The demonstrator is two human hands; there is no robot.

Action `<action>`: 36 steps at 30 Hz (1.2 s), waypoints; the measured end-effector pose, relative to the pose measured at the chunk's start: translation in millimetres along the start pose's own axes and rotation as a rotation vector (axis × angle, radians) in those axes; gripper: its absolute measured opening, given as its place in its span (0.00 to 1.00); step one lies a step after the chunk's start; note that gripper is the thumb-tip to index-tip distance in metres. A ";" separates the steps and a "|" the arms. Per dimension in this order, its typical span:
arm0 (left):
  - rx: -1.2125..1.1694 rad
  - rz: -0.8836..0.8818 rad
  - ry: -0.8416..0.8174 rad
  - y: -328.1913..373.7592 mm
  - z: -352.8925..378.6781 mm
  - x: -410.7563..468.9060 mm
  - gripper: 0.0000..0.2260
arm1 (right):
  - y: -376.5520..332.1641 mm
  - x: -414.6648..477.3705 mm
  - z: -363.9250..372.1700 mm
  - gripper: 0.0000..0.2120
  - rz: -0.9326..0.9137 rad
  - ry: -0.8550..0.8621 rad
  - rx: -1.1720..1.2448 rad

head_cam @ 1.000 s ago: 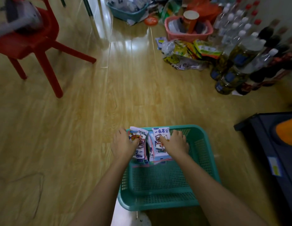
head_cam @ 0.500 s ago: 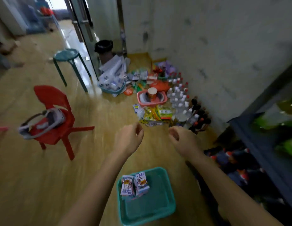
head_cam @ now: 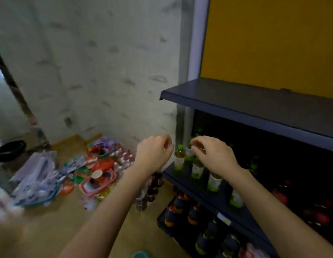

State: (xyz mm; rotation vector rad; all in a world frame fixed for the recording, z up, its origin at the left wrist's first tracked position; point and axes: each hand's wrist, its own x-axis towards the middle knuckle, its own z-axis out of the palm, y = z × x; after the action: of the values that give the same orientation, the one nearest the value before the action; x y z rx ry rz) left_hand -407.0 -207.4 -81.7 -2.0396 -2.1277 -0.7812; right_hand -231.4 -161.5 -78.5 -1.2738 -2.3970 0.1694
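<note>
My left hand [head_cam: 152, 153] is raised in the air in front of the white wall, fingers loosely curled, holding nothing. My right hand [head_cam: 212, 155] hovers at the same height, fingers loosely curled, in front of the tops of a row of green-capped tea bottles [head_cam: 179, 157]. No grip on a bottle shows. The bottles stand upright on the middle board of a dark shelf unit [head_cam: 214, 203]. A sliver of the teal basket [head_cam: 140, 255] shows at the bottom edge, below my arms.
A bare upper shelf board [head_cam: 255, 105] juts out above my hands under an orange back panel. Dark bottles [head_cam: 191, 215] fill the bottom shelf. On the floor to the left lie a pink basket [head_cam: 98, 183], snack packets, bottles [head_cam: 123, 159] and a black bin [head_cam: 10, 149].
Both hands let go of the packets in the teal basket and rose. The view swung up and right from the floor to the shelf; my right hand now reaches the tea bottles.
</note>
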 end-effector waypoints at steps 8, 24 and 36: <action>-0.250 0.448 -0.122 209.3 40.4 -0.3 0.09 | 113.6 -156.6 -119.8 0.13 0.471 0.243 -0.112; -0.368 0.719 -0.161 561.6 88.2 -65.0 0.09 | 308.6 -444.3 -314.8 0.12 0.955 0.424 -0.320; -0.232 0.554 -0.118 645.0 129.8 -14.1 0.10 | 427.6 -453.0 -374.2 0.14 0.925 0.391 -0.276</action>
State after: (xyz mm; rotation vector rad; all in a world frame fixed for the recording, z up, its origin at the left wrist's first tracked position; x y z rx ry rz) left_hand 246.5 -181.4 -9.4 -2.6669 -1.4351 -0.8565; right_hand 474.4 -318.0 -5.1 -2.2185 -1.3953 -0.1463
